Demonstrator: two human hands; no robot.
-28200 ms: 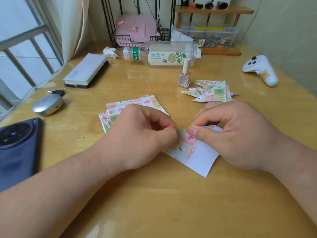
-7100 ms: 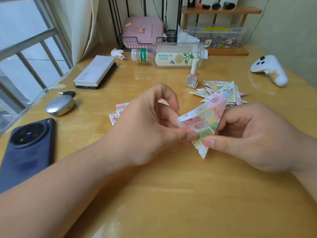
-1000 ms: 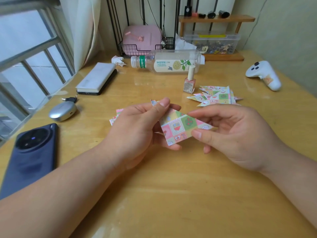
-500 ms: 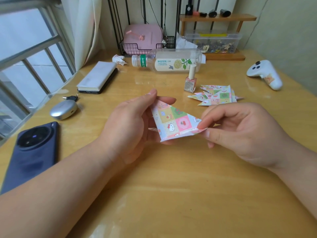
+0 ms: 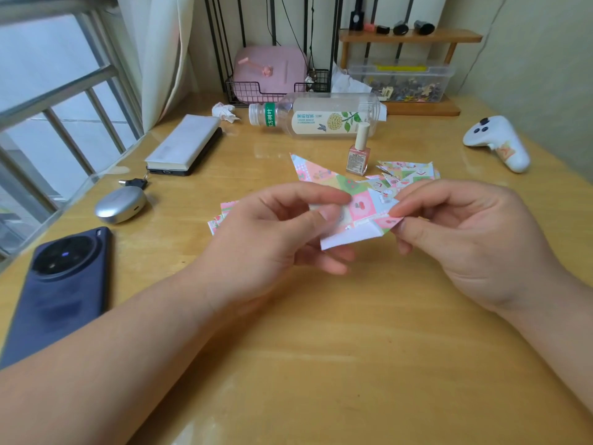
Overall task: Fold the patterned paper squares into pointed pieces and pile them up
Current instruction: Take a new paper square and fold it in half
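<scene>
**As a Half-Folded Sheet Hangs Between Two Hands**

While we are holding the patterned paper piece up off the wooden table, its long point is jutting up and away to the left, and a white flap is showing along its lower edge. Our left hand is pinching it near the middle between thumb and curled forefinger. Our right hand is pinching the right corner between thumb and fingertip. The sheet is looking thin and crisp, printed in pink, green and yellow patchwork.

Just behind the right hand, the pile of pointed pieces is lying flat on the table, with a pink nail polish bottle standing upright beside it. The stack of unfolded squares is peeking out from behind the left hand.

Farther back, a clear plastic bottle is lying on its side and a white controller is resting at the right. A dark phone and a silver case are sitting at the left near the barred window. The glossy tabletop is catching the light.
</scene>
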